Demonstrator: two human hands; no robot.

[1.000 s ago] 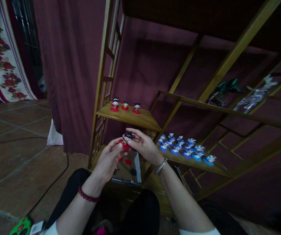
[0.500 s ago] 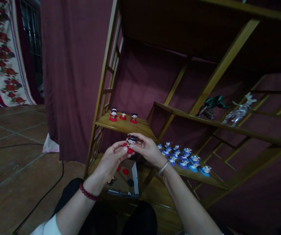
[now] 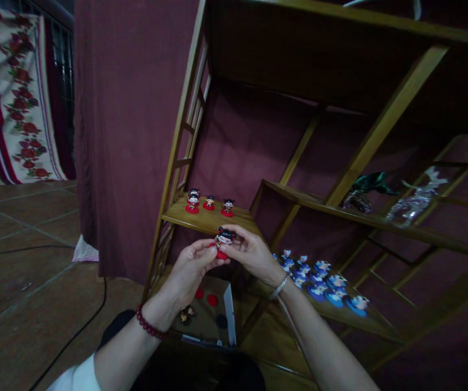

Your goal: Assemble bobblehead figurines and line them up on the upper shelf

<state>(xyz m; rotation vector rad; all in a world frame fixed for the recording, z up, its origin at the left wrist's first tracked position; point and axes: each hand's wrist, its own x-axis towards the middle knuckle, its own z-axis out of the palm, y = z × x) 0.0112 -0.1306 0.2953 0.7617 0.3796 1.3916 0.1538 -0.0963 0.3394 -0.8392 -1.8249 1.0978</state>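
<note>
Between both hands is a small black-haired figurine (image 3: pixel 226 237) on a red round base (image 3: pixel 219 252). My left hand (image 3: pixel 193 266) pinches the base from the left. My right hand (image 3: pixel 252 255) closes round the figure from the right, fingers behind its head. Just beyond, several similar red-based figurines (image 3: pixel 192 203) stand on a wooden shelf (image 3: pixel 181 218). Below my hands lies an open box (image 3: pixel 205 317) with red discs (image 3: pixel 212 300), a dark disc (image 3: pixel 221 321) and a small dark-haired figure (image 3: pixel 186 314) inside.
Several blue and white figurines (image 3: pixel 318 288) fill a lower shelf at right. A clear deer-like ornament (image 3: pixel 417 198) and a dark green ornament (image 3: pixel 368 187) stand on a higher shelf. Wooden dividers (image 3: pixel 389 119) cross the unit. A black cable (image 3: pixel 79 331) runs along the floor.
The camera view has shifted, so the shelves sit slightly lower and further right. Both hands still hold the figurine, with its face turned slightly more into view.
</note>
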